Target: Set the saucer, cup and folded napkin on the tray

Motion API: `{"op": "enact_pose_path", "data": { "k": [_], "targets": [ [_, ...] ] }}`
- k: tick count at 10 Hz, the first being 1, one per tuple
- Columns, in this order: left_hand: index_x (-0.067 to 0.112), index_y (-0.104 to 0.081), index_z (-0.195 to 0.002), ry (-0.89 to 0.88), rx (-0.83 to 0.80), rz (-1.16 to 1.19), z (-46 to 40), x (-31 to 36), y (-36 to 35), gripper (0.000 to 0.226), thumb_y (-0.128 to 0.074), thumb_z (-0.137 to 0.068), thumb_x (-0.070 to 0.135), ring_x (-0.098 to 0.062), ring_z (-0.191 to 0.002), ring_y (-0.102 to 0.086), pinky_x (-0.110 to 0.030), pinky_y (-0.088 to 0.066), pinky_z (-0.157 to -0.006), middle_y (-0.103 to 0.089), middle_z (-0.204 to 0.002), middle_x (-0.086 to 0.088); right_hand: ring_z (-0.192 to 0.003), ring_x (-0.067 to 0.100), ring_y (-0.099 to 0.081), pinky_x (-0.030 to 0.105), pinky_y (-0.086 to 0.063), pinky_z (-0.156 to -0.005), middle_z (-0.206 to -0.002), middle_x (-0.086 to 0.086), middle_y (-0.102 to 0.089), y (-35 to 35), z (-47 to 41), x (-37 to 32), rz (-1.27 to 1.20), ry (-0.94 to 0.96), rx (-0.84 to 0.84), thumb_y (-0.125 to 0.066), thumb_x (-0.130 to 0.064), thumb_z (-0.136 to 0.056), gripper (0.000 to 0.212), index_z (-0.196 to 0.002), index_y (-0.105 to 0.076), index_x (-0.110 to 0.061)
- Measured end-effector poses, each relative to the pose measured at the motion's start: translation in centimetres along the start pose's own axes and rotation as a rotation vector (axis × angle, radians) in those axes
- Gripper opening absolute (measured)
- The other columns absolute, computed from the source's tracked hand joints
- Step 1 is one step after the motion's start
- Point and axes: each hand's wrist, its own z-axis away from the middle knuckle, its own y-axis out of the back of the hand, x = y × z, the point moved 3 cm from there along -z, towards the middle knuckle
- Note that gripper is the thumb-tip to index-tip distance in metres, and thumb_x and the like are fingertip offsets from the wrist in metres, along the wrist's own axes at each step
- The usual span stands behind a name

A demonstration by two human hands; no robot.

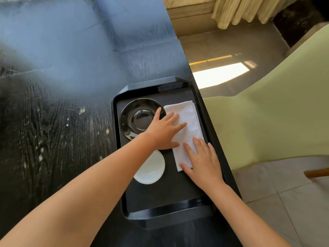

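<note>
A black tray (167,198) lies at the right edge of a dark wooden table. On its far left sits a glossy black saucer (137,113). A white folded napkin (187,120) lies flat along the tray's right side. My left hand (165,131) rests flat across the napkin's left edge, thumb over the saucer's rim. My right hand (201,157) presses flat on the napkin's near end, fingers spread. A white round dish (151,170), partly hidden under my left forearm, sits on the tray near the middle; I cannot tell whether it is the cup.
The dark table (62,104) stretches to the left and far side. Its right edge runs right beside the tray. A pale green chair (276,113) stands to the right over a tiled floor, with a curtain at the far right.
</note>
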Motion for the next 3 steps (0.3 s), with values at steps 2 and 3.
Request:
{"op": "enact_pose_path", "data": {
  "k": [2, 3],
  "targets": [
    [0.023, -0.029, -0.142, 0.165, 0.125, 0.17, 4.9, -0.9, 4.1, 0.068, -0.052, -0.085, 0.052, -0.027, -0.135, -0.034, -0.051, -0.02, -0.113, -0.043, -0.144, -0.008, -0.135, 0.024, -0.033, 0.046, -0.024, -0.112, -0.145, 0.008, -0.041, 5.4, -1.1, -1.6, -0.006, -0.011, 0.052, -0.051, -0.05, -0.088, 0.059, -0.137, -0.038, -0.02],
    [0.018, -0.051, -0.123, 0.296, 0.136, 0.224, 9.2, -2.2, 5.8, 0.053, -0.052, -0.082, 0.051, -0.027, -0.109, -0.055, -0.04, -0.043, -0.089, -0.06, -0.115, -0.006, -0.121, 0.024, -0.047, 0.042, -0.038, -0.1, -0.129, 0.007, -0.054, 9.6, -1.9, -3.7, -0.056, 0.045, 0.047, -0.054, -0.045, -0.087, 0.049, -0.128, -0.047, -0.018]
  ]
}}
